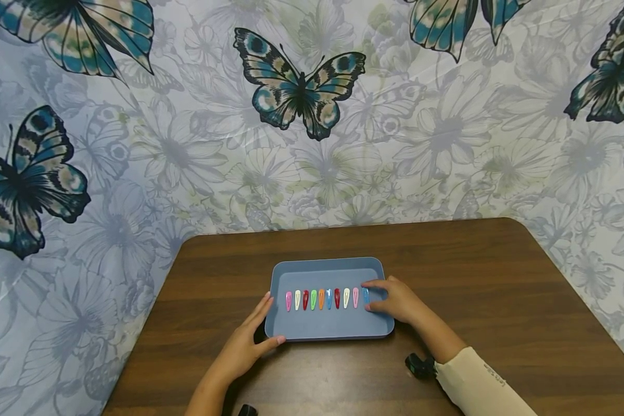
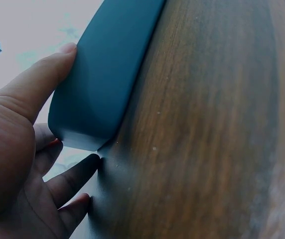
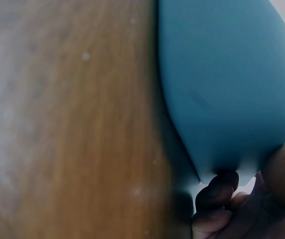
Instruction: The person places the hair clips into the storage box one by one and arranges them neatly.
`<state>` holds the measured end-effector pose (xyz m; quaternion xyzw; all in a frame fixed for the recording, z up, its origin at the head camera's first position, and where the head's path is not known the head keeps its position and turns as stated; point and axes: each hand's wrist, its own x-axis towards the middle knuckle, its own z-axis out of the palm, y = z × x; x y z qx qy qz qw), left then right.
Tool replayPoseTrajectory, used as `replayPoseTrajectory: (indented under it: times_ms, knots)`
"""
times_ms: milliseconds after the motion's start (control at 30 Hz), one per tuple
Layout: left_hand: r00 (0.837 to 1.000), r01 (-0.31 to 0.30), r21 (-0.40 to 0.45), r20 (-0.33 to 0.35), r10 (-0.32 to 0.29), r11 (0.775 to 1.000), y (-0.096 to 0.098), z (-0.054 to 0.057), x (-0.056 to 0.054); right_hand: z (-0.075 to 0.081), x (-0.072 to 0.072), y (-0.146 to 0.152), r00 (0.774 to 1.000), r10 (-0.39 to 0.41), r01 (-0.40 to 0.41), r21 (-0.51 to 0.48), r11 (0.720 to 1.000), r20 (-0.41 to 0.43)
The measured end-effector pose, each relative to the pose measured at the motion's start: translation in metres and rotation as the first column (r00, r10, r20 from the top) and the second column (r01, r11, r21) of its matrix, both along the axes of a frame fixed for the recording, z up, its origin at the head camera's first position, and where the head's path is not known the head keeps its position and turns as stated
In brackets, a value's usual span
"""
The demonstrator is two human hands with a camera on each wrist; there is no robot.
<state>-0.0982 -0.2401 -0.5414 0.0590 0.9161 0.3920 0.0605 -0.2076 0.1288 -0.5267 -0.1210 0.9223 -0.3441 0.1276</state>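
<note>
A blue-grey rectangular tray (image 1: 333,330) lies on the table with several snap hair clips (image 1: 321,299) standing in one row across it, in pink, white, red, green, orange and blue. At the row's right end, my right hand (image 1: 397,297) holds a blue hair clip (image 1: 366,295) lengthwise between forefinger and thumb. My left hand (image 1: 244,346) touches the tray's left end, thumb on the near rim and fingers spread along the side. Below the rim in the left wrist view, the fingers (image 2: 65,186) are apart. The tray's wall (image 3: 222,89) hides the clips from the right wrist view.
The brown wooden table (image 1: 447,260) has rounded far corners. Behind it hangs a cloth backdrop (image 1: 301,185) printed with butterflies and flowers. A small black device (image 1: 420,366) sits at the right wrist, beside a cream sleeve (image 1: 478,384).
</note>
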Motion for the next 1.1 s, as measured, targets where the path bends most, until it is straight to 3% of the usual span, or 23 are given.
replayPoseTrajectory:
  times_ms: [533, 833, 1100]
  knots:
    - [1.000, -0.007, 0.002, -0.001, 0.007, 1.000, -0.002, -0.002, 0.000, -0.002, -0.002, 0.003, 1.000, 0.024, -0.024, 0.002, 1.000, -0.013]
    - [1.000, -0.014, 0.028, -0.010, 0.014, 1.000, -0.001, -0.001, 0.002, 0.001, -0.003, 0.008, 0.999, 0.036, -0.037, -0.078, 0.996, -0.010]
    - [0.998, -0.024, 0.073, -0.060, 0.028, 0.997, 0.001, 0.001, 0.004, 0.004, 0.000, 0.019, 0.992, 0.047, -0.068, -0.180, 0.981, -0.118]
